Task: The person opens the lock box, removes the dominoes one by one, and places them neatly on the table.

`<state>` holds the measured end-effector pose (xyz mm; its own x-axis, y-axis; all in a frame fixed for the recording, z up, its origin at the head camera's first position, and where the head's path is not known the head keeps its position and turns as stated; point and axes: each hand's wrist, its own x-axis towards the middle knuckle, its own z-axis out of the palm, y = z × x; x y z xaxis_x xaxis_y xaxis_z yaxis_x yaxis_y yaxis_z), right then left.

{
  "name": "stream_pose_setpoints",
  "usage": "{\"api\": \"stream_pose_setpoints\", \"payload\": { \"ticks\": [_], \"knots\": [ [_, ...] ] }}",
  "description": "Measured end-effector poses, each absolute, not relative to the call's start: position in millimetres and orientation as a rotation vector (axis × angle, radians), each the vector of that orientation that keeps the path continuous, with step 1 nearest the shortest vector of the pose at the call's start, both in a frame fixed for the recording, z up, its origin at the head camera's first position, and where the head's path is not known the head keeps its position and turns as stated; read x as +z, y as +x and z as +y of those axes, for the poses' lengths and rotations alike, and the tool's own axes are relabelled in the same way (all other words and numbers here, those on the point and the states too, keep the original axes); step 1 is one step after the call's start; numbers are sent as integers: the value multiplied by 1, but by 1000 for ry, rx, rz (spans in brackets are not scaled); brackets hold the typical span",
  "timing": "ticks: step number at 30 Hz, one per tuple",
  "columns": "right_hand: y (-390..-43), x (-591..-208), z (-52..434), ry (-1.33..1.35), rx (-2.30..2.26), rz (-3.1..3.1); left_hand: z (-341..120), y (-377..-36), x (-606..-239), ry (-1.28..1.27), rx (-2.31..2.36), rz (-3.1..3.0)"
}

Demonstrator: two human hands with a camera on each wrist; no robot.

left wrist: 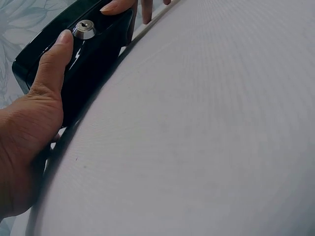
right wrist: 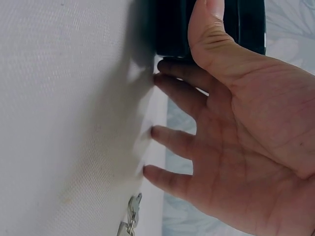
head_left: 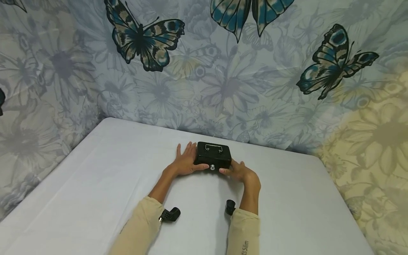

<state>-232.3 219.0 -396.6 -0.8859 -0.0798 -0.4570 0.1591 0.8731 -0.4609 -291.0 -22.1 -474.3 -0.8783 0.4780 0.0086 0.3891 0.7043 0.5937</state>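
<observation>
A black metal cash box [head_left: 213, 154] stands near the back edge of the white table, a wire handle on its lid and a silver key lock [left wrist: 84, 29] on its front. My left hand [head_left: 186, 162] lies along the box's left side, fingers straight and spread, its thumb on the front beside the lock. At the right front corner is my right hand [head_left: 239, 171], its thumb [right wrist: 209, 29] across the front. The other fingers of that hand are spread, their tips low by the table top. Part of the left fingers is hidden in the left wrist view.
The white table [head_left: 105, 184] reaches back to a wall hung with butterfly and flower cloth [head_left: 223, 88]. A small metal clasp [right wrist: 132, 211] shows by the right fingers. Black wrist cameras [head_left: 172, 214] sit at both beige sleeves [head_left: 140, 226].
</observation>
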Motion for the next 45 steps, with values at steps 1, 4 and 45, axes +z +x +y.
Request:
{"api": "stream_pose_setpoints", "payload": {
  "ticks": [1, 4, 45],
  "knots": [
    [-232, -396, 219, 60, -681, 2571, -22, -291, -474, 705, 908, 2763],
    [-233, -397, 219, 72, -666, 2574, -23, -292, -473, 697, 877, 2764],
    [-203, -382, 287, 349, -687, 2726, -25, -292, -472, 731, 824, 2756]
  ]
}}
